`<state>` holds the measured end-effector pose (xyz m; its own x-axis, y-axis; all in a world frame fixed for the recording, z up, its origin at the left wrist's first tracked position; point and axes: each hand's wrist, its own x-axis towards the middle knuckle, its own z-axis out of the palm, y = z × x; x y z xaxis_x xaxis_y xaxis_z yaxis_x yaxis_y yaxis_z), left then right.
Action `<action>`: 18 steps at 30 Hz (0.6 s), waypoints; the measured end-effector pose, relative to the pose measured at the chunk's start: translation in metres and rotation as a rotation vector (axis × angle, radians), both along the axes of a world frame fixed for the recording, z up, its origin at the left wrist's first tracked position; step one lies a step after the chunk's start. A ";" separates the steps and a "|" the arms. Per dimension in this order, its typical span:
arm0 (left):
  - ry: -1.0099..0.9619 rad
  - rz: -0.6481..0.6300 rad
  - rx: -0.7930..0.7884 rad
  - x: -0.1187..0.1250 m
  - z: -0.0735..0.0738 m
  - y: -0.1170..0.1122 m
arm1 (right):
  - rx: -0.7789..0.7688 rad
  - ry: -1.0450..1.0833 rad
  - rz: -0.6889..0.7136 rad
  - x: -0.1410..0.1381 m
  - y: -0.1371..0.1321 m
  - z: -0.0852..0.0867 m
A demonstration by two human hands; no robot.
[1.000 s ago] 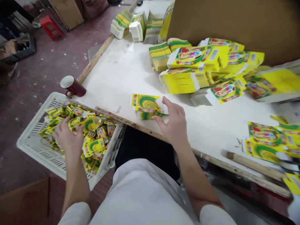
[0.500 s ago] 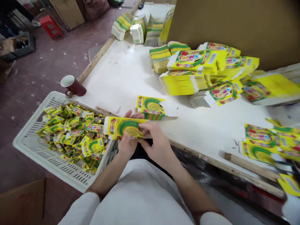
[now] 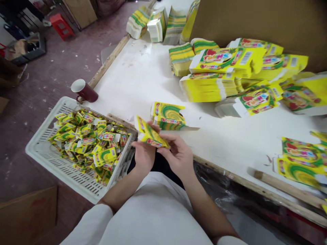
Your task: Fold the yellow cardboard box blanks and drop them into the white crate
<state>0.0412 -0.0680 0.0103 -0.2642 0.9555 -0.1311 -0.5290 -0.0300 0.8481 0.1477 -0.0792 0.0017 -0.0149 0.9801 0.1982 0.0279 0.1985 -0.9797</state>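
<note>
A small yellow-and-green carton (image 3: 150, 133) is held tilted in front of me, over the table's front edge. My right hand (image 3: 177, 153) pinches its right end between thumb and fingers. Around the carton's far side curl the fingers of my left hand (image 3: 145, 154), while its thumb stands off to the left. Just beyond my hands, a stack of flat cartons (image 3: 168, 117) lies on the white table (image 3: 133, 81). To the left, a white plastic basket (image 3: 38, 146) holds many small folded cartons (image 3: 88, 136).
A maroon mug (image 3: 85, 91) sits at the table's left edge by the basket. Flat carton bundles (image 3: 212, 88) are piled at the back right, before a large brown cardboard panel (image 3: 255, 23). More cartons (image 3: 298, 156) lie at right near a wooden strip (image 3: 281, 185).
The carton has turned from lying nearly level to a slanted position. My left thumb has come off its front face. My right hand still grips its right end. The view has shifted slightly.
</note>
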 end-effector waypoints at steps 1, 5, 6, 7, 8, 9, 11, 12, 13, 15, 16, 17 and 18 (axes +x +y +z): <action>0.044 0.016 -0.014 0.000 -0.003 0.000 | 0.011 0.012 -0.024 0.001 0.001 0.000; 0.146 0.041 -0.030 -0.011 -0.006 0.005 | 0.092 -0.030 -0.055 0.011 0.002 0.004; 0.163 -0.003 -0.028 -0.018 -0.004 0.006 | 0.117 -0.054 -0.053 0.016 0.003 0.006; 0.178 -0.061 -0.024 -0.026 0.000 0.007 | 0.145 -0.093 -0.045 0.022 0.003 0.008; 0.194 -0.125 -0.011 -0.036 0.005 0.008 | 0.180 -0.154 -0.028 0.030 0.004 0.010; 0.221 -0.188 0.010 -0.047 0.010 0.009 | 0.223 -0.237 -0.002 0.037 0.004 0.013; 0.350 -0.329 0.068 -0.067 0.022 0.008 | 0.326 -0.447 0.060 0.049 0.003 0.018; 0.460 -0.419 0.096 -0.074 0.027 0.007 | 0.390 -0.540 0.098 0.052 0.001 0.021; 0.594 -0.517 0.121 -0.078 0.030 0.005 | 0.453 -0.609 0.142 0.053 -0.001 0.023; 0.858 -0.686 0.160 -0.076 0.031 0.000 | 0.555 -0.678 0.197 0.052 -0.005 0.025; 0.957 -0.728 0.169 -0.071 0.029 -0.002 | 0.581 -0.681 0.168 0.049 -0.007 0.024; 1.031 -0.726 0.175 -0.066 0.026 -0.005 | 0.580 -0.660 0.087 0.046 -0.009 0.022; 1.083 -0.687 0.181 -0.059 0.023 -0.007 | 0.542 -0.613 -0.029 0.043 -0.010 0.020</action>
